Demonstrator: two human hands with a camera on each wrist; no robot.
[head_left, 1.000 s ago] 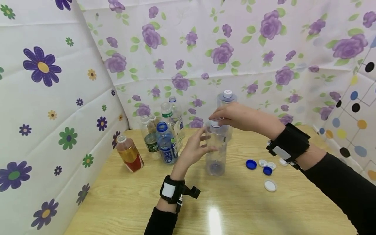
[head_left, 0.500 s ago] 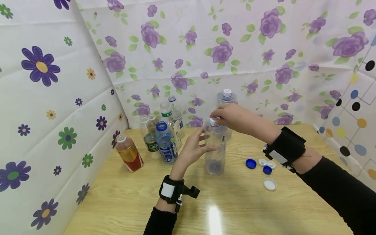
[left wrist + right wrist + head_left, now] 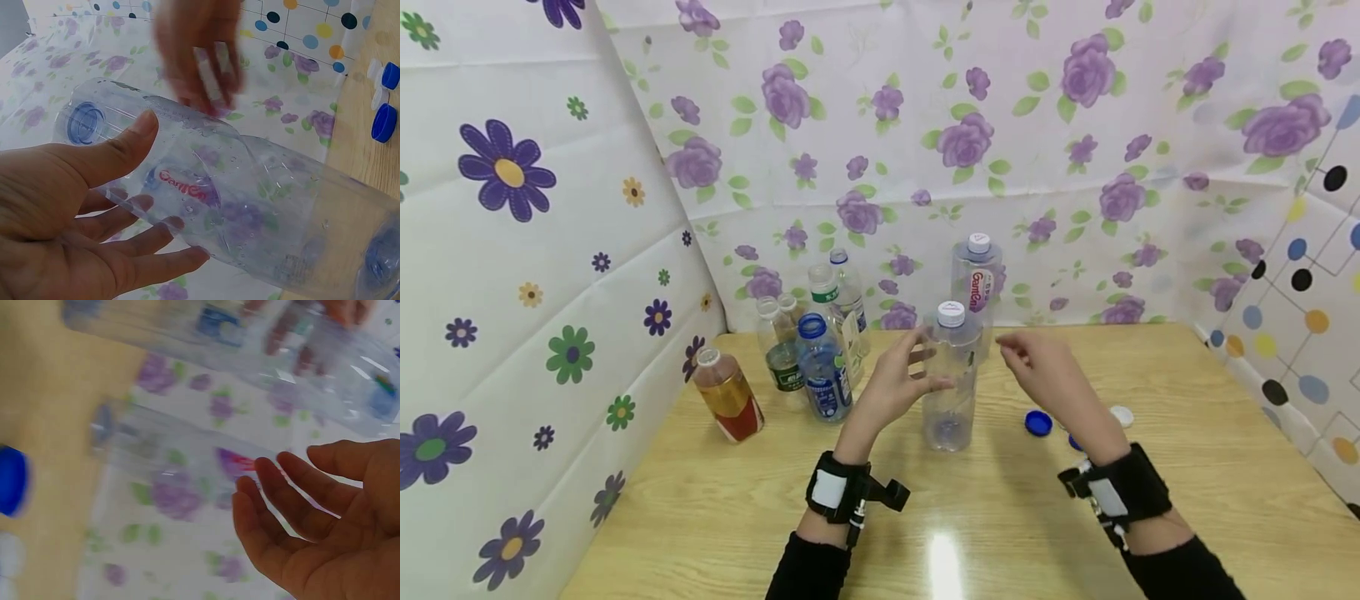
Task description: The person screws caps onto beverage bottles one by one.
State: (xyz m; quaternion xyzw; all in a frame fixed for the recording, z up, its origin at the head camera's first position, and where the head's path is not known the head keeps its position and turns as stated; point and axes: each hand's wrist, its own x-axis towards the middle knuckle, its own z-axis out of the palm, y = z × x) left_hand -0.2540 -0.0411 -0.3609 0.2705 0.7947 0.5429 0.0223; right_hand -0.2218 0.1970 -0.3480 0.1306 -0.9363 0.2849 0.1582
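Observation:
A clear plastic bottle (image 3: 953, 400) with a white cap (image 3: 951, 313) on its neck stands upright near the middle of the table. My left hand (image 3: 891, 383) holds it from the left, thumb on the near side and fingers round the other, as the left wrist view shows. Just right of the bottle, my right hand (image 3: 1052, 375) hovers with nothing in it; in the right wrist view its fingers (image 3: 269, 519) are loosely bent and spread. Behind stands a second clear bottle (image 3: 977, 279) with a white cap and red lettering on its label.
At the left is a cluster of uncapped bottles, among them a blue one (image 3: 825, 379) and a brownish one with a gold and red label (image 3: 728, 396). Loose caps, including a blue cap (image 3: 1038, 423) and a white cap (image 3: 1122, 416), lie right, partly behind my right arm.
My right hand has let go of the white cap and moved right and down from the bottle's top, uncovering both bottle caps. My left hand stays at the bottle.

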